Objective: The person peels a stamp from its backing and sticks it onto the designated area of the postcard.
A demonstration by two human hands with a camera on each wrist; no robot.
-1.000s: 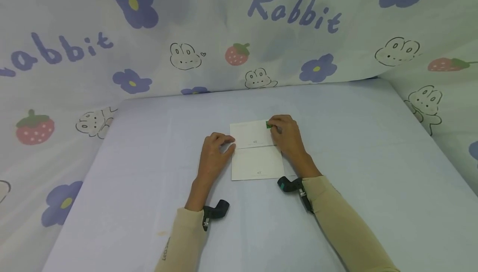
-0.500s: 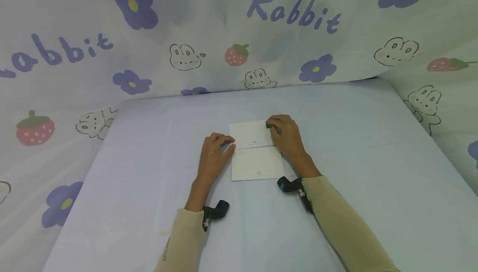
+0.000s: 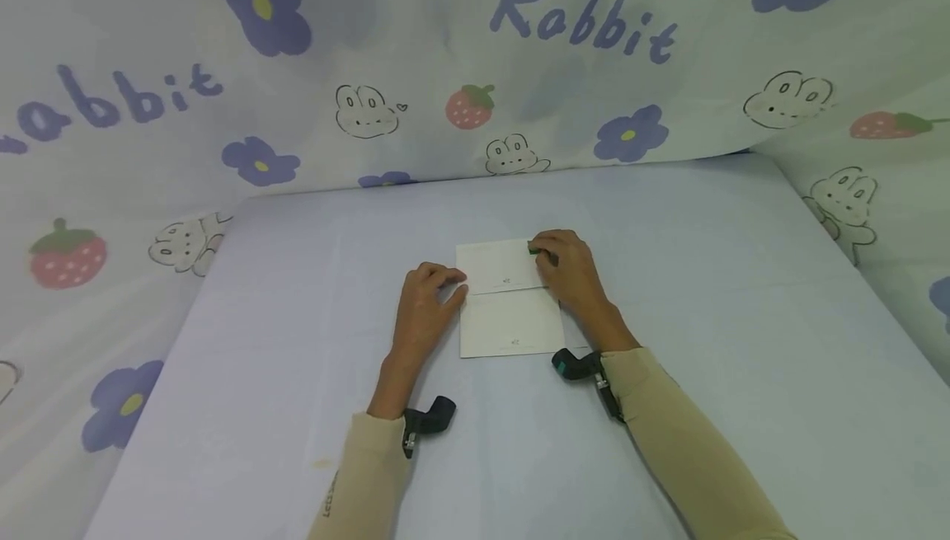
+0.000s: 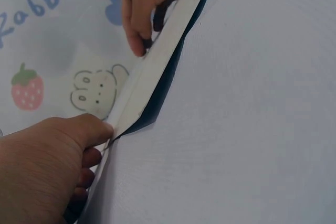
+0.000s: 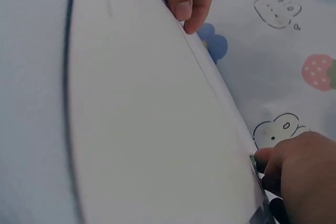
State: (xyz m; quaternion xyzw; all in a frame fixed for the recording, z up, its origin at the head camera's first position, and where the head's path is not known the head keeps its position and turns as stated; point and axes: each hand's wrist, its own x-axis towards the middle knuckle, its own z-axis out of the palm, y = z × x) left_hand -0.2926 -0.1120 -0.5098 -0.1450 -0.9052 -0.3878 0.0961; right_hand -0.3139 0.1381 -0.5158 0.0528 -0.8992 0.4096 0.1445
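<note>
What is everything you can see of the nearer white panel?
The panel looks like stiff paper: an off-white rectangle with a small dark mark toward its near edge. It lies on the table, that edge appearing slightly lifted, with dark blue beneath. The left hand is at its far left corner; contact is unclear. Whether it joins the farther panel is also unclear.
</note>
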